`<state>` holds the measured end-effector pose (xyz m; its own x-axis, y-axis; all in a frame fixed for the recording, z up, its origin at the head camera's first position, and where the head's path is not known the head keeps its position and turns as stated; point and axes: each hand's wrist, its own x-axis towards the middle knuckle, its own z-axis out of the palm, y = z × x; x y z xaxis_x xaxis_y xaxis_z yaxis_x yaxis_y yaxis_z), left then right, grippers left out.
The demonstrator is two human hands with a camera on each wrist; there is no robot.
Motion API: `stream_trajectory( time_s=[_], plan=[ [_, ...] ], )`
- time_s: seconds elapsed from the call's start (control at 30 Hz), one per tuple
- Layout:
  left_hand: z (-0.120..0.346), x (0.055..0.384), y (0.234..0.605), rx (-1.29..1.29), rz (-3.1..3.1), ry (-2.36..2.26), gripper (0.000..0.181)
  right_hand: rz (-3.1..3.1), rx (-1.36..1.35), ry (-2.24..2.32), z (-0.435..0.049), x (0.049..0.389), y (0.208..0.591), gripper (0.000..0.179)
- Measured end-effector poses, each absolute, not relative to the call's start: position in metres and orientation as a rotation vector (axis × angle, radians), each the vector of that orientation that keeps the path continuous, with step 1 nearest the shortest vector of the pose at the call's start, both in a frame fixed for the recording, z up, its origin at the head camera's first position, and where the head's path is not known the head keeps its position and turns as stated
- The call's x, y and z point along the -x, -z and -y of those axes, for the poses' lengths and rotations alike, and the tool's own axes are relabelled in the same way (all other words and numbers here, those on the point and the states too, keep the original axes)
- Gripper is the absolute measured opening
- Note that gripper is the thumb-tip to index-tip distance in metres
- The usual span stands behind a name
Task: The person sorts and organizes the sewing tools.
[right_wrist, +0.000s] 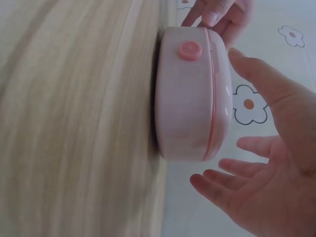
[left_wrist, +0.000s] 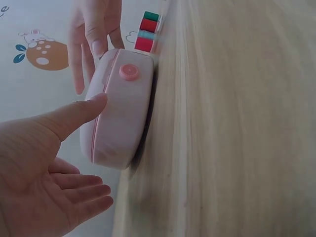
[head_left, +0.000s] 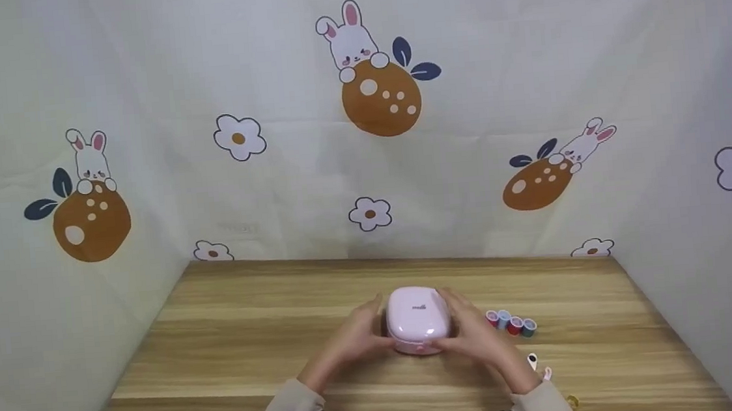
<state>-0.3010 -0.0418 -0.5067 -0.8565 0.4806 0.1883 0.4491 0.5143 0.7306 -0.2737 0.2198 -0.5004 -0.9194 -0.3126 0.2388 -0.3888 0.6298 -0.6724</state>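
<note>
A glossy pink lidded box (head_left: 417,312) with rounded corners and a round pink knob (left_wrist: 129,72) on its front stands on the table, its lid down. My left hand (head_left: 361,331) is at its left side, fingers spread. In the left wrist view, the left thumb (left_wrist: 81,114) reaches the lid seam at the front. At the box's right side is my right hand (head_left: 470,328), its fingers extended. The right thumb (right_wrist: 256,74) lies close to the lid's edge in the right wrist view; whether it touches, I cannot tell.
Several small thread spools (head_left: 511,323), red, light blue and green, stand in a row right of the box. Small white items (head_left: 534,362) and a yellow object (head_left: 572,401) lie partly behind the right forearm. A printed cloth (head_left: 286,192) hangs around the wooden table (head_left: 250,306).
</note>
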Motion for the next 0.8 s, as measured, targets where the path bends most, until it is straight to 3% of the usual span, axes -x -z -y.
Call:
stream_trajectory(
  time_s=[0.8],
  plan=[
    [0.036, 0.308, 0.514, -0.859, -2.631, -1.344, 0.087, 2.792, -0.625, -1.151, -0.219, 0.297, 0.507, 0.101]
  ],
)
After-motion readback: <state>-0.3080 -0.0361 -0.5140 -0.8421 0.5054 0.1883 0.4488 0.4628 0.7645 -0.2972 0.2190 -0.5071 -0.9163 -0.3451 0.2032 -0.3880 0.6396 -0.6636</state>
